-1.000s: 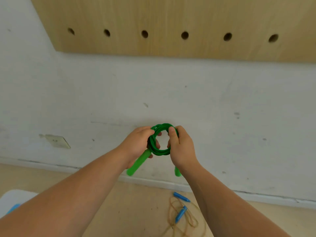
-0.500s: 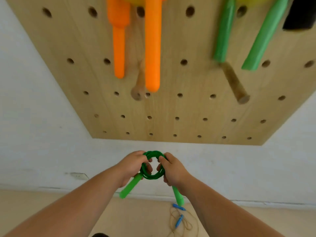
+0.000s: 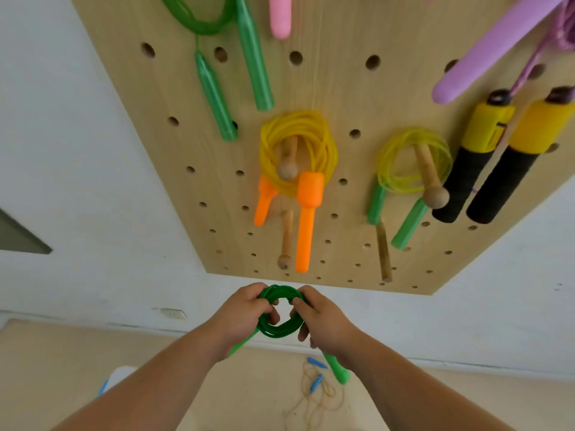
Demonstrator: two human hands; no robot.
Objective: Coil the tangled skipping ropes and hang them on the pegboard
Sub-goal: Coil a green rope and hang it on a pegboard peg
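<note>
A dark green skipping rope (image 3: 280,328) is wound into a small coil, held in front of the wall just under the wooden pegboard (image 3: 339,98). My left hand (image 3: 241,312) grips the coil's left side and my right hand (image 3: 323,321) grips its right side. Its two light green handles hang down, one behind each wrist. Two bare wooden pegs stick out of the board's lower rows, a round-tipped one (image 3: 284,241) and a plain one (image 3: 384,253).
Coiled ropes hang on the board: yellow with orange handles (image 3: 298,157), yellow-green with green handles (image 3: 410,163), plus green, pink, purple and black-and-yellow handled ones higher up. A tan rope with blue handles (image 3: 315,381) lies tangled on the floor. A white object (image 3: 119,376) sits low left.
My view has tilted upward, bringing much more of the pegboard and its hanging ropes into sight. Both hands still hold the green coil, now lower in the frame.
</note>
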